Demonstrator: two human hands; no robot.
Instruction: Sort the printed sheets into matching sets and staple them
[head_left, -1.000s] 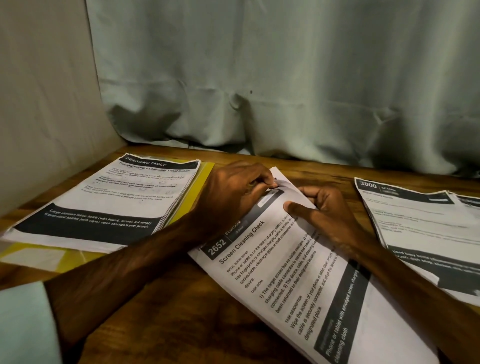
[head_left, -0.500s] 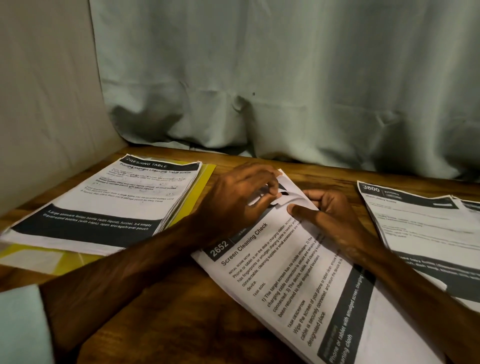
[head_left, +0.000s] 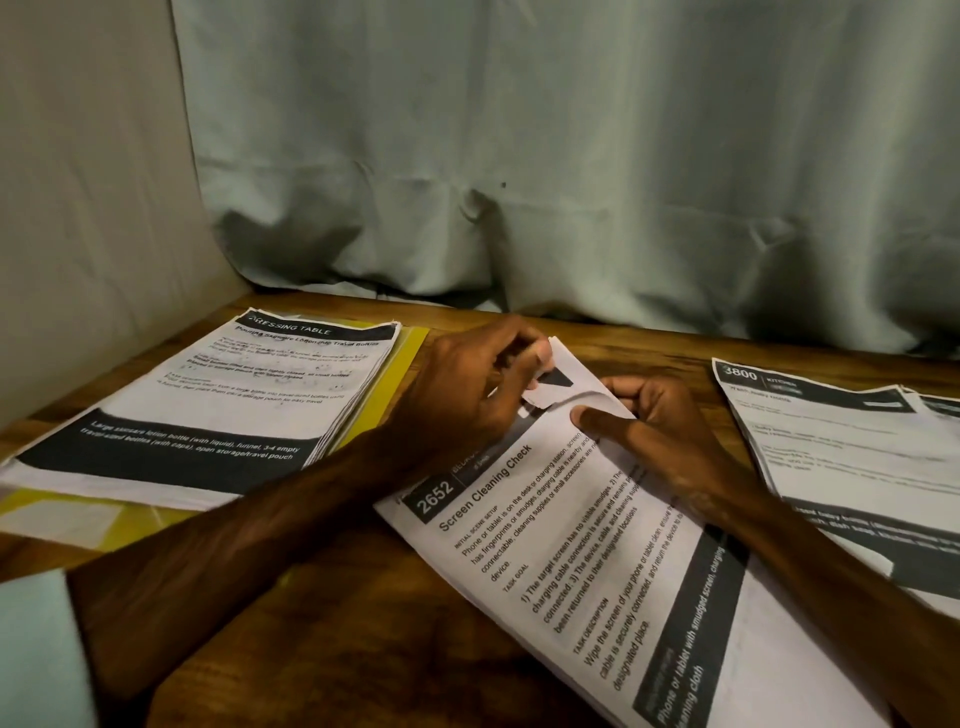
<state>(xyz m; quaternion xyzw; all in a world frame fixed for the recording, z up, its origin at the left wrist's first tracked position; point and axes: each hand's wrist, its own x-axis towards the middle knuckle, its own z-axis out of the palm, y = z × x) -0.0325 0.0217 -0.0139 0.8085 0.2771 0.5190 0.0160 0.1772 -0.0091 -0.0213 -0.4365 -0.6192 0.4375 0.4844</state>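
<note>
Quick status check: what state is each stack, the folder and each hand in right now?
Screen Cleaning Check sheets: lying flat, far corner curled up.
Left hand: fingers pinch that corner.
Right hand: thumb on those sheets, fingers curled at their edge.
Dressing Table stack: flat on yellow folder.
3800 Kitchen stack: flat, sheets slightly fanned.

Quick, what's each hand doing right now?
Left hand: pinches the 2652 sheets at the lifted corner.
Right hand: grips them beside it, thumb on top.
</note>
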